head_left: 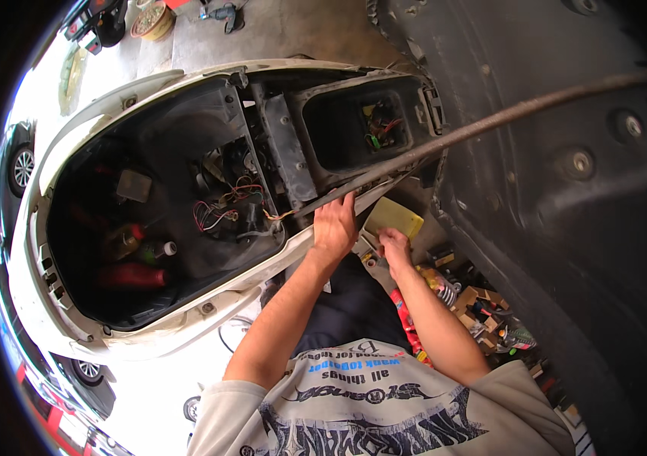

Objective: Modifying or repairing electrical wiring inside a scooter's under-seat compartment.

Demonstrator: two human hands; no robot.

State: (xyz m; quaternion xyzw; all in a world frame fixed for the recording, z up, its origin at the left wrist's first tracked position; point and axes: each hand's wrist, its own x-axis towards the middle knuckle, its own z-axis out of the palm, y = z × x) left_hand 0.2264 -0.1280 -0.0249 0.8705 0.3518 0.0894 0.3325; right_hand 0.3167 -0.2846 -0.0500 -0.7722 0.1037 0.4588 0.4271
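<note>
My left hand (336, 226) is at the near side edge of a white scooter body (228, 292), its fingers bent over the rim beside a long brown rod (483, 125). Closed, with bent fingers, my right hand (395, 249) is at the near edge of a yellow open box (395, 218). What its fingers hold, if anything, is hidden. Left of my hands lies the scooter's open black storage bin (179, 129), with loose coloured wires (221, 213) in it. A smaller black compartment (331, 125) with more wires lies beyond my left hand.
A large dark panel (551, 205) fills the right side. In the bin lie a red bottle (135, 277) and a small pale box (134, 185). Boxes and parts (487, 311) clutter the floor at lower right. A drill (224, 15) and a plant pot (151, 20) are at the back.
</note>
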